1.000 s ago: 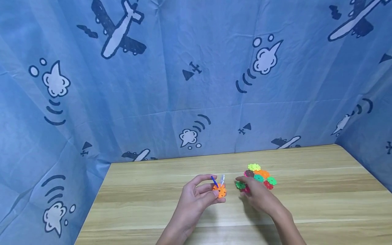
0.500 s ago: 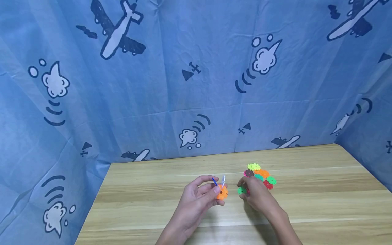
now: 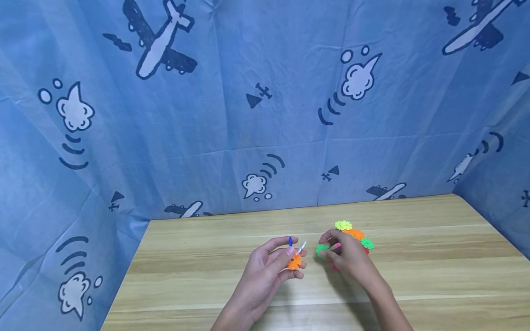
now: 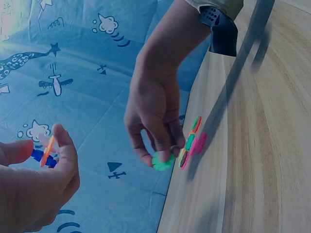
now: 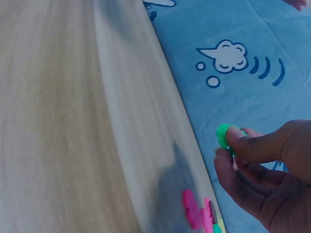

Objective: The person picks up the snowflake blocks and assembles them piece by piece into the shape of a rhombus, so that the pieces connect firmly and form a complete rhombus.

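Observation:
My left hand [image 3: 267, 269] pinches an orange notched snowflake disc [image 3: 294, 262] between thumb and fingers. A blue disc [image 3: 290, 241] and a clear whitish disc [image 3: 302, 247] are joined to its upper edge, both seen nearly edge-on. To the right, my right hand [image 3: 354, 259] holds a green snowflake disc [image 3: 321, 250] by thumb and fingertips. In the right wrist view that green disc [image 5: 223, 135] shows above the table's level, partly covered by the thumb. A short gap separates the two hands.
Loose snowflake discs lie behind and under my right hand: yellow ones [image 3: 343, 225], orange ones [image 3: 357, 234], a green one [image 3: 367, 243] and a pink one [image 5: 192, 208]. The wooden table [image 3: 186, 276] meets a blue printed curtain [image 3: 223, 115] at its back edge.
My right hand has picked up the green disc from the near side of the pile and tilted it up toward the left hand. The orange piece has turned slightly in my left fingers.

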Demonstrator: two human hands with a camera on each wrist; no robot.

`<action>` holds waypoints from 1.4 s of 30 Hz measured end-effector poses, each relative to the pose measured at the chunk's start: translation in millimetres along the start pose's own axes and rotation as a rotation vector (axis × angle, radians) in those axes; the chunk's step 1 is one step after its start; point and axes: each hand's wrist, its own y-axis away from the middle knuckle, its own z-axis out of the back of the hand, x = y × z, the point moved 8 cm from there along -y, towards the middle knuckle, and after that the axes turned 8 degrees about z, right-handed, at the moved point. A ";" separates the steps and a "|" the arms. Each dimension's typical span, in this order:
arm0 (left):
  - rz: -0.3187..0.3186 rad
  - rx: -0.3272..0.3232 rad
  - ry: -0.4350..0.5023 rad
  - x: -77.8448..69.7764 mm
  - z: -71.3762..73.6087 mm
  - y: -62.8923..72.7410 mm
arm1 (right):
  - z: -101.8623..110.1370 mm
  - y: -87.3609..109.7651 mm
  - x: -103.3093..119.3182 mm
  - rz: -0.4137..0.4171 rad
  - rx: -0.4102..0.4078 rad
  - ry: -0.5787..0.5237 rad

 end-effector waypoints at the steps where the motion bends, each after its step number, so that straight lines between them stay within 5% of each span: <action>1: -0.001 0.003 0.004 0.0 -0.2 0.1 | 1.3 0.1 2.0 0.007 -0.004 -0.016; 21: 0.010 0.049 0.013 2.6 -3.7 0.2 | 13.5 4.4 33.3 0.093 0.020 -0.363; 42: 0.044 0.043 -0.022 5.0 -7.3 -0.1 | 26.6 14.3 63.9 0.291 -0.023 -0.392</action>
